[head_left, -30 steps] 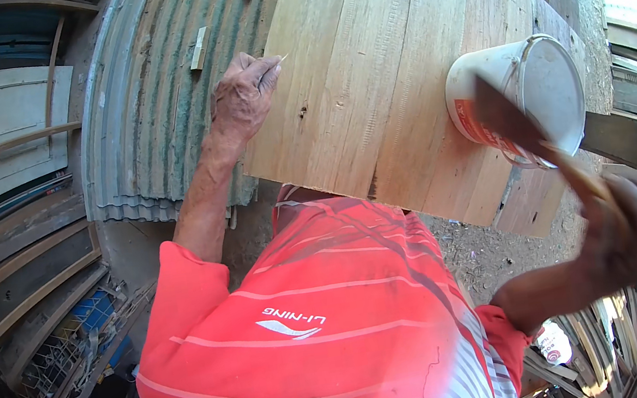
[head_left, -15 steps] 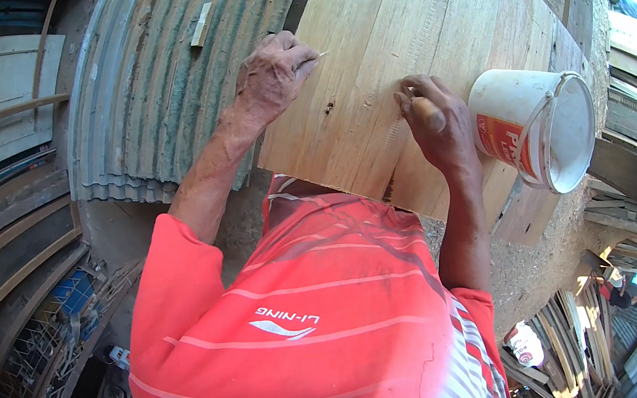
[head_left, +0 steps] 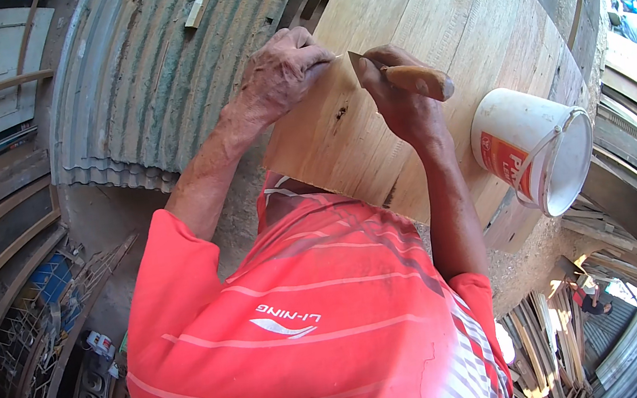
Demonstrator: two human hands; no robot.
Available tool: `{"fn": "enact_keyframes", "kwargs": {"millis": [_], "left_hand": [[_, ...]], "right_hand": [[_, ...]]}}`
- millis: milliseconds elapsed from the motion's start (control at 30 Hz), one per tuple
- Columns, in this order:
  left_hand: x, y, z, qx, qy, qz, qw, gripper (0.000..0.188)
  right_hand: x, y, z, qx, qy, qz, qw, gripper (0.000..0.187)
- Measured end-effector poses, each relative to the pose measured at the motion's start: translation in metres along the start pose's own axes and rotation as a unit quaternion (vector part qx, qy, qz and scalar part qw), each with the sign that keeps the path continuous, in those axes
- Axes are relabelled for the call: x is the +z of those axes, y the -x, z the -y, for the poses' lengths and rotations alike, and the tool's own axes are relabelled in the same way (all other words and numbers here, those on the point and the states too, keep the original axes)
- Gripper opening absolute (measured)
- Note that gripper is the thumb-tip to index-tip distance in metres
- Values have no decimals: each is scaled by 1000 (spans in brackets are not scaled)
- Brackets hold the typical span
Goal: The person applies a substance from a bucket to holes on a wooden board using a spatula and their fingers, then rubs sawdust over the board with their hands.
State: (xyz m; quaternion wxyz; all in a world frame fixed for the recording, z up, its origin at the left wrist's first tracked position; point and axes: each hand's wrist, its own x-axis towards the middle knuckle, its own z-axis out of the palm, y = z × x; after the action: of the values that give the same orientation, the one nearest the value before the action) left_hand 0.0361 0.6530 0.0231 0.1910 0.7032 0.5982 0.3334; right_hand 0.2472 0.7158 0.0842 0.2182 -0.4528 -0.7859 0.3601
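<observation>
My left hand (head_left: 288, 69) is closed in a pinch above the left edge of a plank-built wooden panel (head_left: 434, 36). From its fingertips sticks out a thin pale sliver (head_left: 337, 57), which looks like wood. Close to its right, my right hand (head_left: 402, 102) is wrapped round a short-bladed knife with a rounded wooden handle (head_left: 420, 81). The knife's small blade points up and left, near the sliver's tip; whether they touch I cannot tell. Beside my right forearm, a white plastic bucket (head_left: 496, 129) with a red label lies tipped toward the right on the panel.
Corrugated sheets (head_left: 148, 84) lie left of the panel, with a small wood offcut (head_left: 198, 6) on top. Framed boards (head_left: 3, 211) lean at the far left. Scrap timber (head_left: 547, 346) is piled at lower right, and a person (head_left: 591, 301) is beyond it.
My right hand has moved up and left with the knife, from over the panel's middle to beside my left fingertips. My left hand keeps its pinch on the sliver. The view has shifted slightly.
</observation>
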Motion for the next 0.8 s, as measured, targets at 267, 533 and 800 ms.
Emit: {"fn": "enact_keyframes", "kwargs": {"millis": [267,533,800], "left_hand": [[-29,7,25,-43,82,72,993,16],[-35,4,34,-28,104,96,990,16],[-39,6,39,-34,103,111,988,15]], "right_hand": [[19,-6,16,-24,-29,13,999,8],[30,-11,23,-34,-9,21,999,6],[34,-11,22,-32,-12,32,999,5]]}}
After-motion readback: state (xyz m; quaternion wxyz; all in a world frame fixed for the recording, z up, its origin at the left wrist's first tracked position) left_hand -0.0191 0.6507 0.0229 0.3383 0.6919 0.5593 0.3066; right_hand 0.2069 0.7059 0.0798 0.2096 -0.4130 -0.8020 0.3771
